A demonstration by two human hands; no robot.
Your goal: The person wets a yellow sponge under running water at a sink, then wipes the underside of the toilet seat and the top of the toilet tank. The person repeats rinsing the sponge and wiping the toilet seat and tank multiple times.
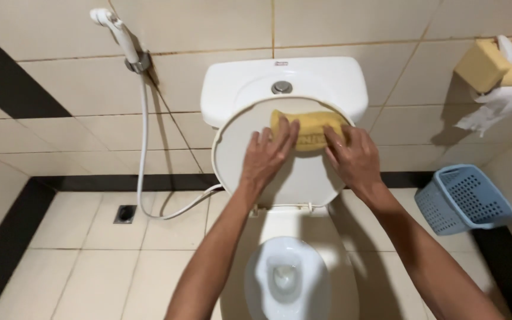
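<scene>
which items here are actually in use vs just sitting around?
In use: left hand and right hand pressing a yellow cloth against the raised toilet lid.

Lying about: spray hose, blue basket, tissue dispenser, floor drain.

**My arms and hands: bare, nothing worn**

Both my forearms are bare right to the frame edge, no sleeves in view. My left hand [266, 155] and right hand [354, 157] wear no gloves, rings, watch or bands. Fingernails short, unpainted as far as I can tell.
</scene>
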